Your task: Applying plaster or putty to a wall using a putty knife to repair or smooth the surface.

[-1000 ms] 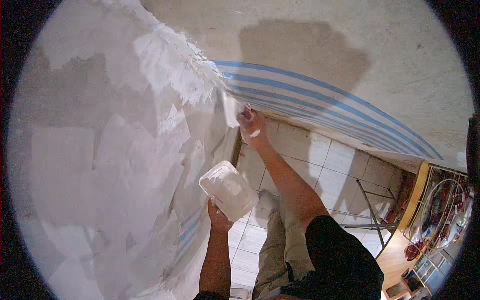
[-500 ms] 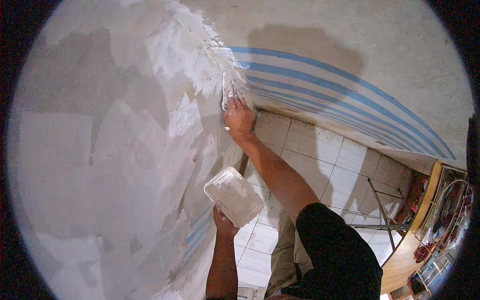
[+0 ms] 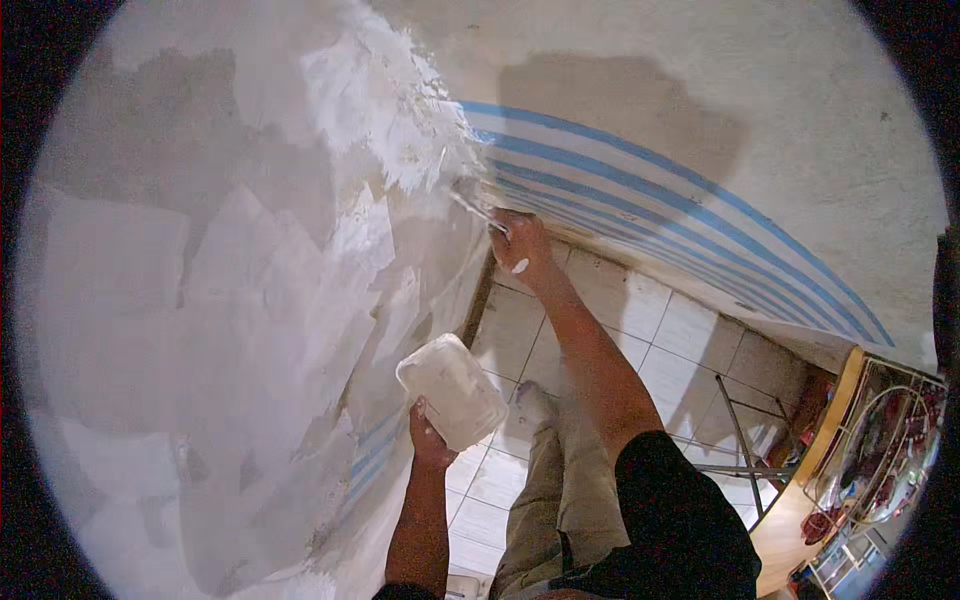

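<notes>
White and grey filler coats the left wall (image 3: 180, 360), with a thick, rough patch (image 3: 380, 110) along the corner where a blue-and-white striped band (image 3: 640, 190) meets it. My right hand (image 3: 522, 243), smeared with white, grips a putty knife (image 3: 477, 208); its pale blade is at the corner just below the rough patch, and whether it touches the wall I cannot tell. Lower down, my left hand (image 3: 430, 435) holds a rectangular pale plastic tray (image 3: 452, 388) with filler smeared in it, beside the left wall.
At the lower right stand a wooden board (image 3: 846, 400), a wire rack (image 3: 880, 440) with assorted items and a dark folded metal frame (image 3: 735, 450). Tiled floor (image 3: 610, 300) shows below my arms, with my legs (image 3: 540, 500) on it. A bare grey wall (image 3: 820, 120) rises on the right.
My right hand and the knife went up into the rough filler, then came back down and to the right. The tray in my left hand shifted slightly, most recently to the left.
</notes>
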The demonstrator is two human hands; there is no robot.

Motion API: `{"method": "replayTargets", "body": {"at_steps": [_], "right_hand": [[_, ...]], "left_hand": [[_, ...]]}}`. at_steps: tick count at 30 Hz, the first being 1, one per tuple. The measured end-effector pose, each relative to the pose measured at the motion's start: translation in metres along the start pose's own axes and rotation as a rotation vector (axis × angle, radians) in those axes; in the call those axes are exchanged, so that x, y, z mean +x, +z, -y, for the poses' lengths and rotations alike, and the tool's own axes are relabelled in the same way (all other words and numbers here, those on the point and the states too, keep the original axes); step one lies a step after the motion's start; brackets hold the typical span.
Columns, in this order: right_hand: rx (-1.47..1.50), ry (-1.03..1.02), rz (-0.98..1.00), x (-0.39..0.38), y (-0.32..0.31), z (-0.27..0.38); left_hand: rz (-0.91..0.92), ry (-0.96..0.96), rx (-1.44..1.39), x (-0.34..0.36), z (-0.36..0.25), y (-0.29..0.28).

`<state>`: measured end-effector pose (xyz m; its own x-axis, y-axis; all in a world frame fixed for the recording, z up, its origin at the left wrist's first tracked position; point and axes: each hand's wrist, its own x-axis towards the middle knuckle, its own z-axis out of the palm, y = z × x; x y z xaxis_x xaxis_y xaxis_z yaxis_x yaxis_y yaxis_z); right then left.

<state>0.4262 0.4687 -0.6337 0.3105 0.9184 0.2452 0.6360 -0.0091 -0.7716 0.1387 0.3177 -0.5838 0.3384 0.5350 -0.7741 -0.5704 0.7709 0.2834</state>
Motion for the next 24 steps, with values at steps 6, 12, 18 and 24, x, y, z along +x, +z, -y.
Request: {"method": "replayTargets", "body": {"at_steps": [6,12,18,24], "right_hand": [[-0.157,0.179,-0.135,0.010,0.002,0.014],[0.045,0.058,-0.362,0.039,0.011,0.059],[-0.088,0.087,-0.134,0.026,0.008,0.040],[-0.167,0.011,-0.225,-0.027,0.041,-0.001]], "left_hand": [[0.211,-0.035,-0.019,0.008,-0.003,0.009],[0.015,0.012,0.068,0.007,0.003,0.013],[0.065,0.038,0.033,0.000,0.002,0.015],[0.081,0.053,0.016,0.002,-0.005,0.024]]}}
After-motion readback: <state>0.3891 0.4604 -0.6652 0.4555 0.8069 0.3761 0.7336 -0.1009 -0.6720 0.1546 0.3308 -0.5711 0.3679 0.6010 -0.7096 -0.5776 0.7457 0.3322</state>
